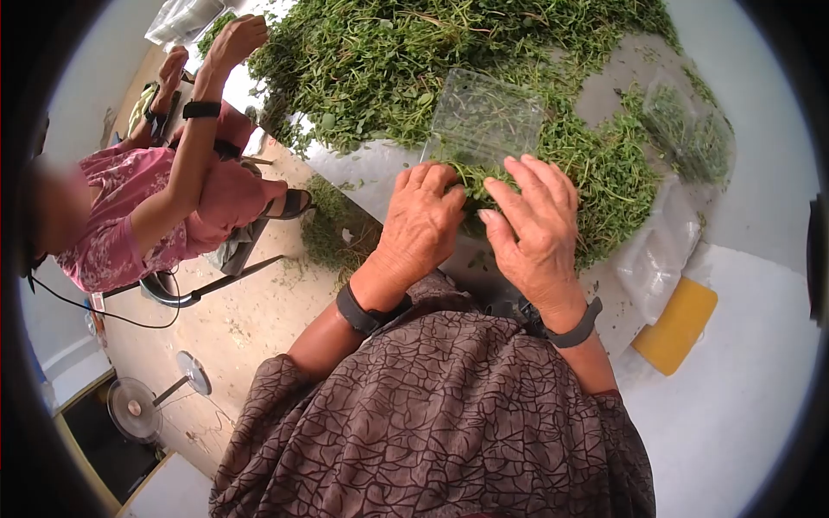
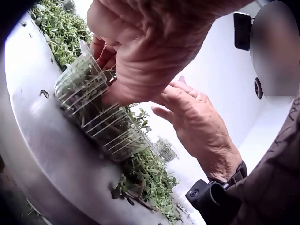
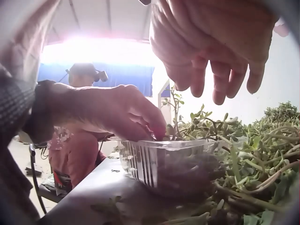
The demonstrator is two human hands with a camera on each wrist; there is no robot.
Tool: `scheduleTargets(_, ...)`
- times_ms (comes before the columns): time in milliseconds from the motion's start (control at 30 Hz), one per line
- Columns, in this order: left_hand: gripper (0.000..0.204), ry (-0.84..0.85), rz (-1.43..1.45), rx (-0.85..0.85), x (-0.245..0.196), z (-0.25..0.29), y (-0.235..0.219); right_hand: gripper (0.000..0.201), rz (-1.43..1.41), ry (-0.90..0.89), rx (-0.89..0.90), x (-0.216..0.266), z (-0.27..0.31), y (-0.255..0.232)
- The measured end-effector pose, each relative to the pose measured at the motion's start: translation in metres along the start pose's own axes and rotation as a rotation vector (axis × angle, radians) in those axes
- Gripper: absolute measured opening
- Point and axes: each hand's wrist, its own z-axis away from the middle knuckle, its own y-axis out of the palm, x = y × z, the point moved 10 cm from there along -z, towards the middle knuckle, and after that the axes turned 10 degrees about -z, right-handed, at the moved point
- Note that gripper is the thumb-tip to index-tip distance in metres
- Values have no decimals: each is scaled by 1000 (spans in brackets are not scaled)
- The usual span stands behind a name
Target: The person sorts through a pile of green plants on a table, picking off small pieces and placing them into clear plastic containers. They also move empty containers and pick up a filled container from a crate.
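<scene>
A clear ribbed plastic box (image 3: pixel 157 164), partly filled with leafy green stems, stands on the grey tabletop in the right wrist view. Its transparent lid (image 1: pixel 488 112) lies flipped back over the heap in the head view. My left hand (image 1: pixel 421 217) dips over the rim, its curled fingers and thumb gripping stems inside the box, as the left wrist view shows. Above the box's other side hovers my right hand (image 1: pixel 537 226), fingers spread and loosely bent, holding nothing. Loose green stems (image 3: pixel 253 164) crowd against the box.
A large heap of greens (image 1: pixel 363 69) covers the table's far side. Another clear box (image 1: pixel 682 121), stacked plastic boxes (image 1: pixel 661 242) and a yellow board (image 1: pixel 678 324) are at the right. A seated person (image 1: pixel 173 181) works at the left; a fan (image 1: pixel 136 409) stands behind.
</scene>
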Motion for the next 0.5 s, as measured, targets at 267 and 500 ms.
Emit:
scheduleTargets(267,24,-79,220,-54,17,2,-11,24,103,74,37,-29,12,14)
scheduleTargets(500,19,-237,334,-111,38,12,-35,24,-8,131,-16,-36,14,6)
